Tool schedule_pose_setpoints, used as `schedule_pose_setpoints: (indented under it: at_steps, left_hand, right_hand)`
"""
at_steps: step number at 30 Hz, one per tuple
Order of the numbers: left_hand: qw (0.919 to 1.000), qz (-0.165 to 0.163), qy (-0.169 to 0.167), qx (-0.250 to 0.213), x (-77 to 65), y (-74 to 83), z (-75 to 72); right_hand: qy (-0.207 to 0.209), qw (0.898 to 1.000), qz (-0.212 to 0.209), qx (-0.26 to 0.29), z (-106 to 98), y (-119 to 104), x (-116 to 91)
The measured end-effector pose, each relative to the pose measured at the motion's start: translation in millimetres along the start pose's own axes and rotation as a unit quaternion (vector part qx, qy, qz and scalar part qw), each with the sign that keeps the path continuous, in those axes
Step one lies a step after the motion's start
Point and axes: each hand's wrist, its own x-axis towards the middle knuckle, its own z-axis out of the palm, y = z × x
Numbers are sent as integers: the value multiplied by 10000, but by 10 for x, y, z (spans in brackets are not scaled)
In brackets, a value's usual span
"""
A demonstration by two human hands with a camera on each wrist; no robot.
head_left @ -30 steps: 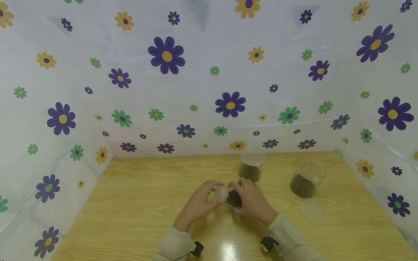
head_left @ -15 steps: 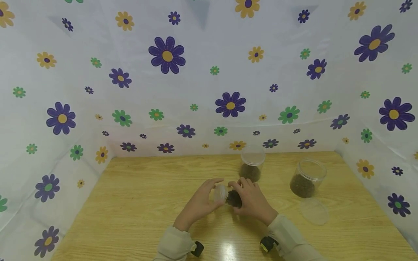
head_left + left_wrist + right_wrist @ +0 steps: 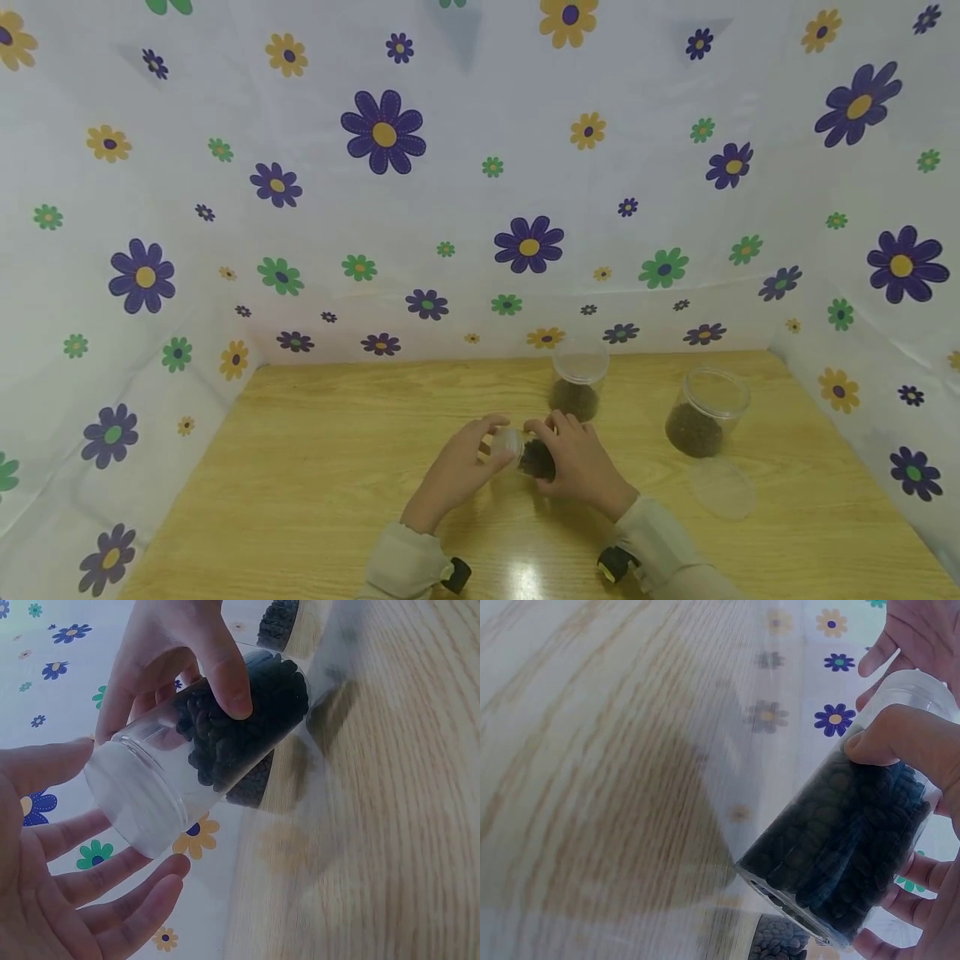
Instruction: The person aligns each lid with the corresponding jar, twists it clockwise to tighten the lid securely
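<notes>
A clear plastic jar (image 3: pixel 225 735), partly filled with dark bean-like seeds, is tilted low over the wooden table, its top toward the left. My right hand (image 3: pixel 581 462) grips the jar's body, thumb on one side and fingers round the other. At the jar's top is a translucent lid (image 3: pixel 135 799). My left hand (image 3: pixel 453 471) holds this lid by its rim, thumb at one edge and fingers spread along the opposite edge. In the right wrist view the seeds (image 3: pixel 847 847) lie against the jar's side and base.
Behind the hands stands a second clear jar (image 3: pixel 576 396) with dark contents. A third jar (image 3: pixel 697 425), also partly filled, stands to the right. In front of it a round translucent disc (image 3: pixel 722 489) lies flat on the table (image 3: pixel 322 467). Flowered white cloth (image 3: pixel 442 208) surrounds the table.
The left fingers and thumb shift slightly around the lid. The right hand and the held jar stay in nearly the same place, and the other jars have not moved.
</notes>
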Motion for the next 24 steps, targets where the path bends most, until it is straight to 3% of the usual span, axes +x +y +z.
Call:
schedule_pose_setpoints:
  at_steps: [6,24]
  left_hand:
    - [10000,29,-45,-36,4,-9,1]
    - [9977,571,-48,358,22,-52,-10]
  right_hand:
    - [0,10000,7,57,-4,-10,-2]
    - [15,10000,6,36,-7,-15,5]
